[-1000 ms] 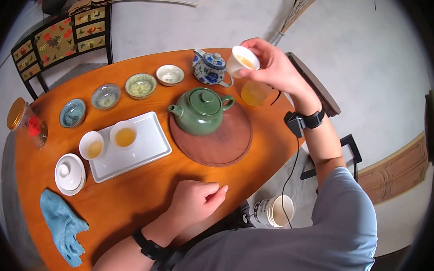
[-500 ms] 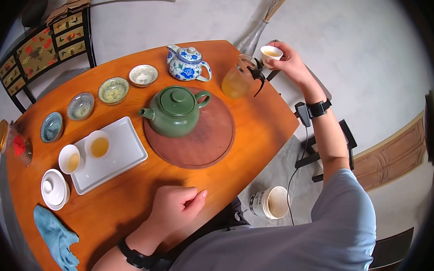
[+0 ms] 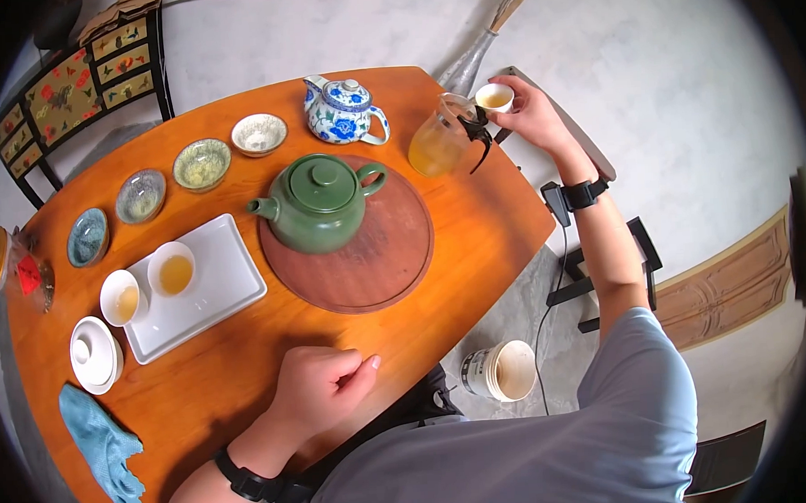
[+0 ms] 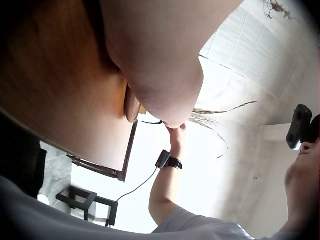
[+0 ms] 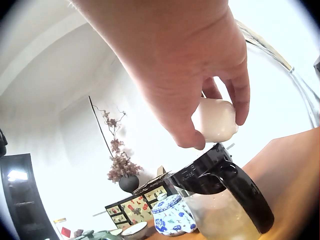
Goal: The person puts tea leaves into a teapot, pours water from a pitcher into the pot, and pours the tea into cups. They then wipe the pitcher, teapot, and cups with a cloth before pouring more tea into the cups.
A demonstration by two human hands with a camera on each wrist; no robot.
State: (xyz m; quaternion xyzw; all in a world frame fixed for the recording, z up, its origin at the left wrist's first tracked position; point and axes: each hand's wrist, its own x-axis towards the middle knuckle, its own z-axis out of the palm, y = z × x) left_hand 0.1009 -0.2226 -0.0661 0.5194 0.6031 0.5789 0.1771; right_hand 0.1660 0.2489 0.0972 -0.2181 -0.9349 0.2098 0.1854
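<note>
My right hand [image 3: 534, 114] pinches a small white cup [image 3: 496, 105] of pale yellow tea between thumb and fingers. The cup is at the far right, close to the top of a glass pitcher [image 3: 436, 145] with a black handle, partly filled with yellow liquid. In the right wrist view, the white cup [image 5: 216, 120] appears just above the pitcher's black rim [image 5: 200, 172]. My left hand [image 3: 315, 390] rests at the near table edge, fingers curled in, thumb along them, holding nothing. A green teapot [image 3: 322, 206] stands on a round brown board [image 3: 381, 266] beyond it.
A blue-and-white teapot [image 3: 343, 110] stands left of the pitcher. Several small bowls line the far edge. Two tea-filled cups are at a white tray [image 3: 216, 305]. A lidded white bowl [image 3: 96, 355], blue cloth [image 3: 101, 449] and jar [image 3: 21, 268] lie left. A bucket [image 3: 498, 371] stands on the floor.
My right hand has carried the cup from beside the blue-and-white teapot across to the pitcher's far right side, then slightly back towards the pitcher. The head view has shifted; my left hand stays put.
</note>
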